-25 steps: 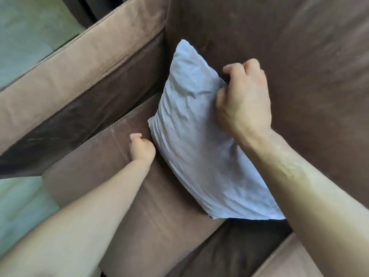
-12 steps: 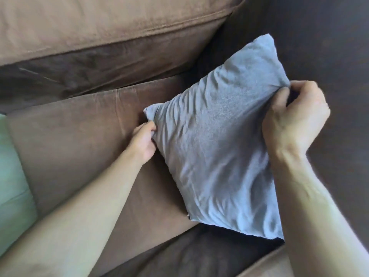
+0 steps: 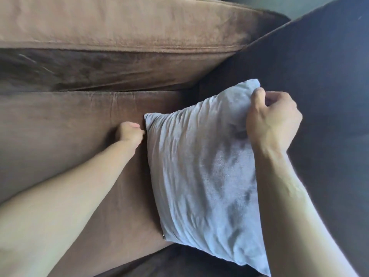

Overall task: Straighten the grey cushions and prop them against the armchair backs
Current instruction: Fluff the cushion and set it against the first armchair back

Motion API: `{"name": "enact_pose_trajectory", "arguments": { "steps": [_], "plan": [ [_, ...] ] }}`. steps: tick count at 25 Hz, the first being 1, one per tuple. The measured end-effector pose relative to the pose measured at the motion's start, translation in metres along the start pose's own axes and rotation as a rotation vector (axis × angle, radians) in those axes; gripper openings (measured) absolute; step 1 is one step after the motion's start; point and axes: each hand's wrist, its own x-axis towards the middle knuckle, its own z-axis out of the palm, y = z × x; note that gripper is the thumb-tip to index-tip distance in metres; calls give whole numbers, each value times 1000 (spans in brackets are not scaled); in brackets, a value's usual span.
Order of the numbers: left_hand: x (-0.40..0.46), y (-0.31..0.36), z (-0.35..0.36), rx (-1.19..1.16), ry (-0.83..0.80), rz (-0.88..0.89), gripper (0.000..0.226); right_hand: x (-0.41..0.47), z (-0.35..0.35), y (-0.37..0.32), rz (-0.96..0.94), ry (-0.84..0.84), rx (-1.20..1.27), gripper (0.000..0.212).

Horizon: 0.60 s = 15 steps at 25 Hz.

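A wrinkled grey cushion (image 3: 201,164) stands on the brown seat (image 3: 65,126) of an armchair and leans toward the dark chair back (image 3: 319,80) on the right. My right hand (image 3: 273,120) pinches the cushion's upper edge near its top corner. My left hand (image 3: 130,132) is closed at the cushion's lower left corner, touching its edge; whether it grips the fabric is hidden. A small zip pull shows at the cushion's near bottom corner.
The padded brown armrest (image 3: 119,37) runs along the top of the view, with a dark gap between it and the seat. A second dark cushion surface (image 3: 169,262) shows at the bottom edge below the grey cushion.
The view has swung left and nearer. The cushion has turned more upright against the chair back, my right hand staying on its top edge and my left at its lower corner.
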Motion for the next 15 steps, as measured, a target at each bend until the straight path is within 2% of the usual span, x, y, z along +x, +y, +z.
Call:
{"name": "enact_pose_trajectory", "arguments": {
  "steps": [3,5,9,11,15],
  "plan": [
    [2,6,0,-206,-182,-123,16,11,9,-2,-46,-69,-110,42],
    [-3,10,-2,-330,-259,-188,17,9,11,-5,-68,-108,-114,33],
    [-3,13,-4,-494,-275,-290,30,6,4,-6,-47,58,63,18],
    [5,10,-7,-522,-175,-285,35,3,1,-1,-35,109,135,14],
    [12,-3,1,-109,235,-11,34,-1,3,5,-4,178,213,17]
  ]
}}
